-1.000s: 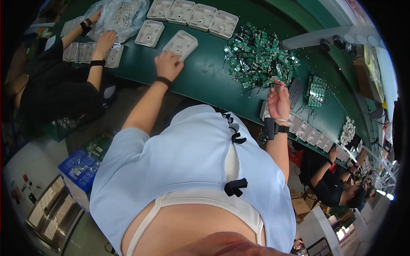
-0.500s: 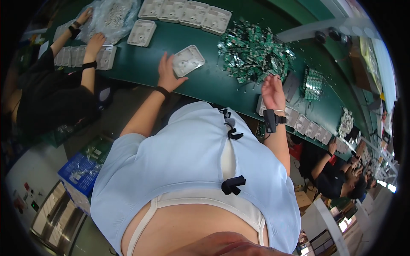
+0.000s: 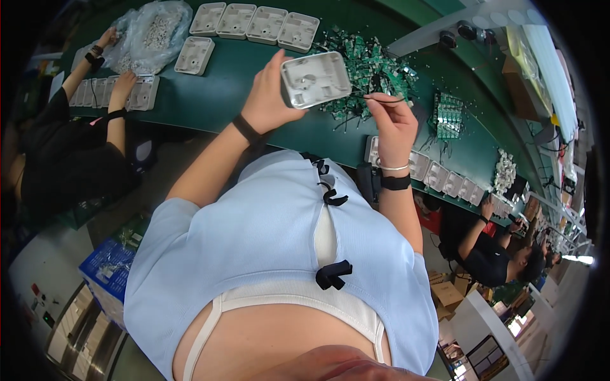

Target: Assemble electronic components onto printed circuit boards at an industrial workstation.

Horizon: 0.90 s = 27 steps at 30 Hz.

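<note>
White housing [image 3: 316,79] now lifted off the desk [image 3: 219,89], gripped at its left end by the left hand [image 3: 267,96]. Right hand [image 3: 394,125] pinches a thin dark lead [image 3: 383,100] nearby, bringing both parts close.

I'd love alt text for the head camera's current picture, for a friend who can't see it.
A person's left hand holds an open white case over a green table while the right hand pinches a thin dark wire. Beyond lie heaped circuit boards and a row of cases.
</note>
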Available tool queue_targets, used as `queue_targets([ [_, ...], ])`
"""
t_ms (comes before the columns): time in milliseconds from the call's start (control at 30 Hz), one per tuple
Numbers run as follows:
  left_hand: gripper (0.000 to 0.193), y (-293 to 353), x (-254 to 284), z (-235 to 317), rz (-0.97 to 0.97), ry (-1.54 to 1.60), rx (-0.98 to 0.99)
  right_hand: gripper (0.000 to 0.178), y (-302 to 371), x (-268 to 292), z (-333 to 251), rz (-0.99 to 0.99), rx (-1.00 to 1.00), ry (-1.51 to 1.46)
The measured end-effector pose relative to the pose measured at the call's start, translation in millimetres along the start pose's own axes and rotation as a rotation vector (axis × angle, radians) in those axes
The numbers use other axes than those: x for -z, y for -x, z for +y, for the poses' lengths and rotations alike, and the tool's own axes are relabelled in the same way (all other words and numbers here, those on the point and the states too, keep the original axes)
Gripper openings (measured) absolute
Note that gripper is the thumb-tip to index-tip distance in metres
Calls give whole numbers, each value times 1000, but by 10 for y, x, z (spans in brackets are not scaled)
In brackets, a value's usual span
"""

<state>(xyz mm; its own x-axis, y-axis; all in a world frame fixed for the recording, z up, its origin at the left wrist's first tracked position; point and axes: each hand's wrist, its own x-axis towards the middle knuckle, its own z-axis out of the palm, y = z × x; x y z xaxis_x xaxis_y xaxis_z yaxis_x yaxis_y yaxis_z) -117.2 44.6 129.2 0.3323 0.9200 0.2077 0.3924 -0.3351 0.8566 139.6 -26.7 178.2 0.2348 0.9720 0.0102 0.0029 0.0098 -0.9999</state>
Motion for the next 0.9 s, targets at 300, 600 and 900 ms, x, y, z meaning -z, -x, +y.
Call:
queue_targets([
  [300, 100, -30, -230, 735, 0, -162, -230, 13, 89, -77, -129, -59, 167, 280],
  [600, 92, 33, -374, 875, 46, -157, -257, 12, 159, 25, -146, -54, 237, 307],
  [900, 93, 70, -427, 933, -12, 25, -169, 12, 168, -28, -140, -66, 382, 610],
])
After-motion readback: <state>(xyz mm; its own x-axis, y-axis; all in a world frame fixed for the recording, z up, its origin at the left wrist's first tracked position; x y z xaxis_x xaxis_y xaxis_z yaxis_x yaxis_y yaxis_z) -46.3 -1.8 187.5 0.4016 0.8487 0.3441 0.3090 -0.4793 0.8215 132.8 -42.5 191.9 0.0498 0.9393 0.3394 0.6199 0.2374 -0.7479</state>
